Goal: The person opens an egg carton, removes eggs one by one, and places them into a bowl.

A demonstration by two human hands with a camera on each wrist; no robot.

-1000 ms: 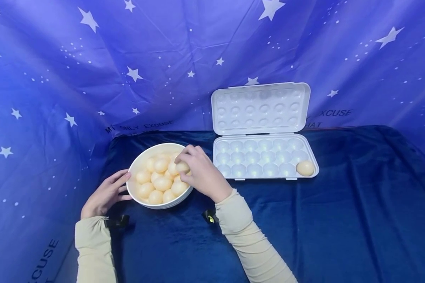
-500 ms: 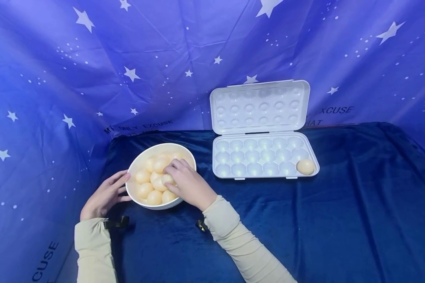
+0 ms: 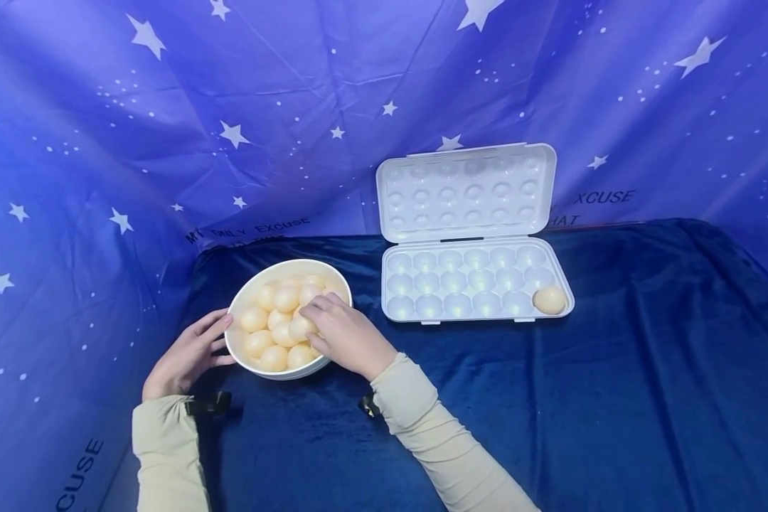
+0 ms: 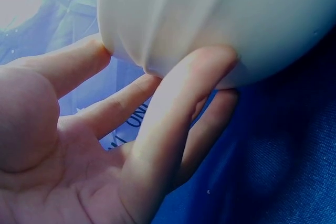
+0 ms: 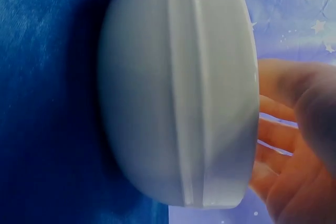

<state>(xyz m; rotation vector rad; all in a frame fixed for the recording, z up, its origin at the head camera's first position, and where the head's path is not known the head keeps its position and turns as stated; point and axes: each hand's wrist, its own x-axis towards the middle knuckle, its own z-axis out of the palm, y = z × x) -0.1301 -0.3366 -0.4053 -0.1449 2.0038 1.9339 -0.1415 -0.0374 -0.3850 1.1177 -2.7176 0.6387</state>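
A white bowl point(image 3: 246, 300) heaped with cream-coloured eggs point(image 3: 260, 344) tips a little on the dark blue cloth. My left hand point(image 3: 184, 357) steadies its left side, thumb at the rim and bent fingers against the outer wall and underside, as the left wrist view shows point(image 4: 152, 135). Inside the bowl, toward its right side, my right hand point(image 3: 352, 334) pinches an egg point(image 3: 302, 328) between thumb and fingers. In the right wrist view the bowl wall point(image 5: 152, 93) hides the fingertips and egg. An open white egg box point(image 3: 459, 306) carries one egg point(image 3: 550, 300) in its front right corner hollow.
The egg box's lid point(image 3: 467, 192) stands raised at the back, near a purple-blue star-printed curtain point(image 3: 333, 85). Blue velvet cloth point(image 3: 614, 398) covers the table. A dark wrist strap mount point(image 3: 211, 403) sits by the left cuff.
My right hand has moved left and down from the bowl's right rim, in among the eggs, still with an egg in its fingers. My left hand stays at the bowl.
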